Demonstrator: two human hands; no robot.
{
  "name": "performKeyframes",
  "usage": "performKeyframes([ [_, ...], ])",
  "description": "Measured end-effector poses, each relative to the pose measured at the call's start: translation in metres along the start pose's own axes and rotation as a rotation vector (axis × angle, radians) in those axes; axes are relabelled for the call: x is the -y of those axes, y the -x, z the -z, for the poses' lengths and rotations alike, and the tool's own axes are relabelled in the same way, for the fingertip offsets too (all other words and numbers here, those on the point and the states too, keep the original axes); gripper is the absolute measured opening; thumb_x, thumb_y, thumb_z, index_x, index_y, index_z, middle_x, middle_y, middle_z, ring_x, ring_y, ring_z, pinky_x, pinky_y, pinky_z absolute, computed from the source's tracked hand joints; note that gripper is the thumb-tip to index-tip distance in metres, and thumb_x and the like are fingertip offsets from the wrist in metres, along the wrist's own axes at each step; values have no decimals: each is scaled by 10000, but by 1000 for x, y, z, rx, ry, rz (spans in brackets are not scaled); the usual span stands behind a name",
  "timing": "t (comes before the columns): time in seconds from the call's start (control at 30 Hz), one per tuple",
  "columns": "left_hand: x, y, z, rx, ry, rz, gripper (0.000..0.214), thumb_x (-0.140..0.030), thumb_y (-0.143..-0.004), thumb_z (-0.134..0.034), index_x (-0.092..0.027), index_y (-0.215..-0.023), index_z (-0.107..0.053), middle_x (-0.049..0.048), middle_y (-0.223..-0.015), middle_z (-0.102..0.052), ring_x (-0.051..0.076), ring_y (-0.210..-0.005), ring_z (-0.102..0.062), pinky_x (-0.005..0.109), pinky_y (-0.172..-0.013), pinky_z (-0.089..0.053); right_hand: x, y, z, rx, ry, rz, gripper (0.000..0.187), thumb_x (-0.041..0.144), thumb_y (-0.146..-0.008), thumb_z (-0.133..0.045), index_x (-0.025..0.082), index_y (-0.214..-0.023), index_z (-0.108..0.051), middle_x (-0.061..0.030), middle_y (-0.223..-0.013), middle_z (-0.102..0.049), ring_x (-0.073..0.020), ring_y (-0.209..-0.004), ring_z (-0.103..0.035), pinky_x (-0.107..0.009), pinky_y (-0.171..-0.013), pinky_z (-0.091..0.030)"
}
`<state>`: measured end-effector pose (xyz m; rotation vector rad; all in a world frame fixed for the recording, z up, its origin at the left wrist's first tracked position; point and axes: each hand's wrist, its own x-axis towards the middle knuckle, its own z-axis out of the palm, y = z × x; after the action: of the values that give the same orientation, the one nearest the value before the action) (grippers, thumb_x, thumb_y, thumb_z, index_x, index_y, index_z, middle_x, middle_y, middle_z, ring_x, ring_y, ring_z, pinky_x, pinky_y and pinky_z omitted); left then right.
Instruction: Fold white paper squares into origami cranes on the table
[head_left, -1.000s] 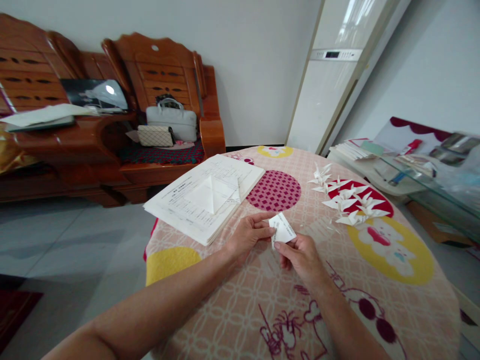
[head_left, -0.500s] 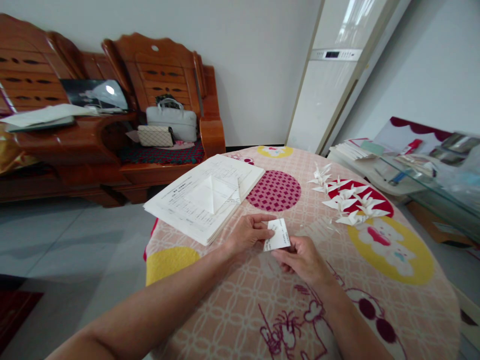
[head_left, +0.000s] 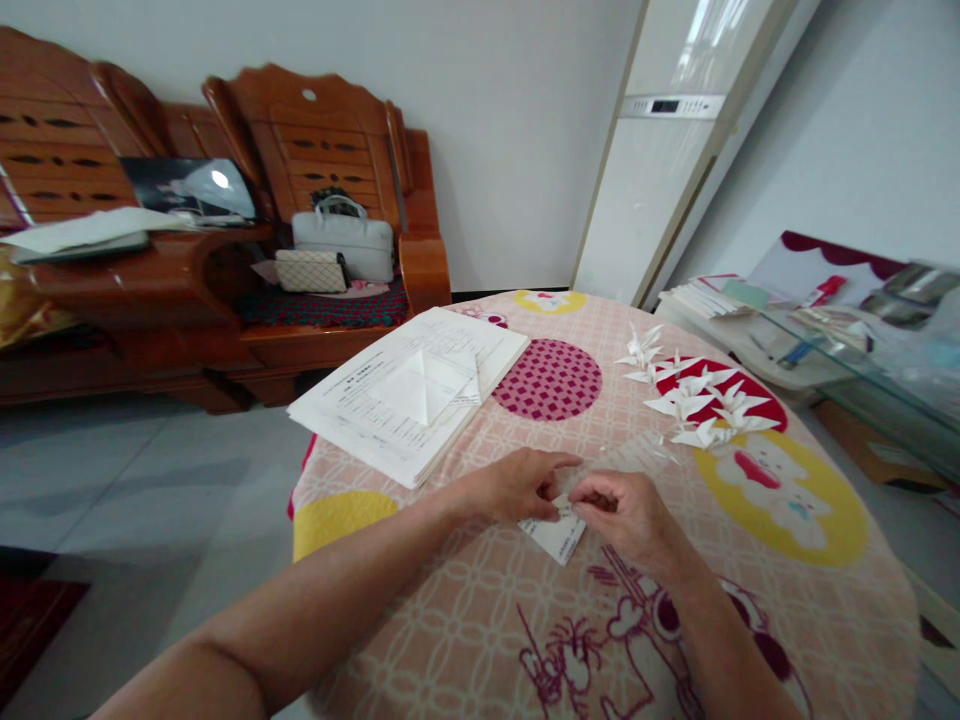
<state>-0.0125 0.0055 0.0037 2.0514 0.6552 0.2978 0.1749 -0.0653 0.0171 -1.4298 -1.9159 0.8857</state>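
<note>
A small folded paper [head_left: 559,538], white with printed text, lies on the tablecloth with one corner pointing toward me. My left hand [head_left: 521,486] is over its left upper edge, the thumb down on the paper and the index finger stretched out to the right. At the right upper edge, the bent fingers of my right hand [head_left: 626,515] pinch the paper. Part of the sheet is hidden under both hands. Several white folded paper cranes [head_left: 686,403] stand at the right back of the table.
A stack of printed sheets [head_left: 352,420] with a creased paper square [head_left: 424,388] on top is at the left. Paper scraps [head_left: 637,455] lie beyond my right hand. A glass-topped side table [head_left: 847,365] adjoins on the right; wooden chairs [head_left: 322,150] stand behind.
The folded paper has come down toward me and turned, one corner now facing me. My left hand has moved over its upper edge, and my right hand has shifted from below to its right side.
</note>
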Motion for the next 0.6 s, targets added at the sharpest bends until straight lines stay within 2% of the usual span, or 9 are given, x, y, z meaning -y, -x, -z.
performKeyframes([
  [0.17,2,-2,-4,-93,-198,-62,736,-144,-665,-687,-168,-1363,-455,-10,-808,-612,132,-692,-553,230,-640,-388,-13,-5,-10,50,72,1,157,86,-723,-545,169,-684,-673,-9,-644,-670,-142,-607,-593,-228,-570,-405],
  [0.27,-1,4,-9,-190,-247,-103,576,-107,-638,-697,-139,-1195,-553,27,-902,-600,146,-772,-540,238,-680,-401,-15,-6,-13,46,71,-15,143,91,-724,-551,164,-686,-669,-10,-636,-668,-143,-600,-596,-226,-565,-403],
  [0.33,-4,10,-13,-225,-223,-80,397,-75,-657,-660,-134,-1041,-580,21,-873,-595,133,-749,-531,223,-658,-393,-16,-6,-14,50,55,-22,145,98,-734,-547,161,-681,-666,-11,-634,-668,-146,-605,-604,-222,-557,-401],
  [0.47,-8,22,-18,-158,-264,-88,103,-88,-782,-571,-151,-857,-603,14,-808,-615,131,-743,-557,221,-669,-391,-15,-5,-12,59,55,-15,169,100,-742,-546,161,-712,-701,-24,-681,-702,-157,-639,-629,-228,-582,-420],
  [0.53,-10,27,-17,-89,-304,-144,101,-124,-804,-598,-160,-890,-636,29,-871,-635,144,-799,-582,224,-704,-404,-15,-5,-9,74,52,-2,178,94,-730,-559,166,-742,-721,-27,-714,-718,-158,-660,-638,-231,-605,-432],
  [0.6,-10,30,-14,-32,-345,-184,188,-200,-776,-684,-174,-959,-653,41,-939,-635,163,-842,-595,231,-725,-417,-13,-4,-5,90,48,9,189,88,-722,-566,169,-759,-732,-27,-729,-721,-155,-673,-641,-231,-618,-435],
])
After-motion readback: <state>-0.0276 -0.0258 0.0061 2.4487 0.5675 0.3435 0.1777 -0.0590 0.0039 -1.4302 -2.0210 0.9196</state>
